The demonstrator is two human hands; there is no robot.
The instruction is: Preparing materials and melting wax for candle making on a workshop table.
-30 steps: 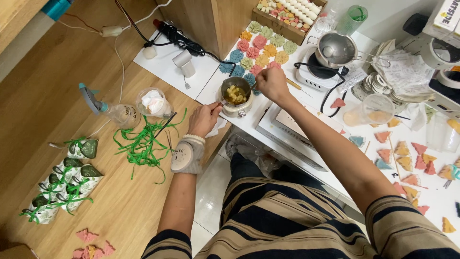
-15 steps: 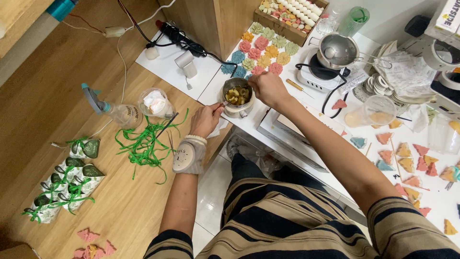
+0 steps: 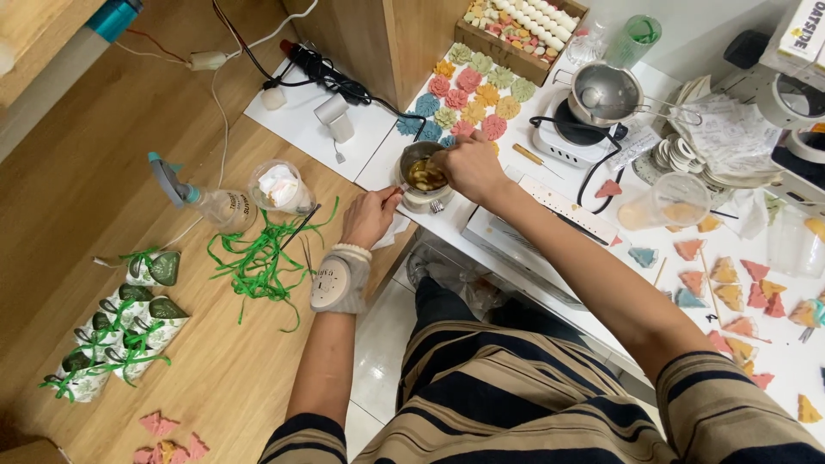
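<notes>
A small metal pot (image 3: 418,177) with yellowish contents stands at the near edge of the white table (image 3: 550,225). My left hand (image 3: 369,216), with a grey wrist brace below it, holds the pot's handle side, over a white tissue (image 3: 396,230). My right hand (image 3: 469,165) hovers over the pot's right rim with its fingers bunched. Whatever they pinch is hidden.
Coloured flower-shaped pieces (image 3: 468,93) lie behind the pot. A hotplate carries a steel pan (image 3: 604,90). Triangular coloured pieces (image 3: 726,288) are scattered at the right. On the wooden floor lie green ribbon (image 3: 258,258), a spray bottle (image 3: 206,199), a plastic cup (image 3: 277,186) and wrapped packets (image 3: 120,331).
My right hand has drawn in slightly toward the pot's rim. My left hand and the pot stay in place.
</notes>
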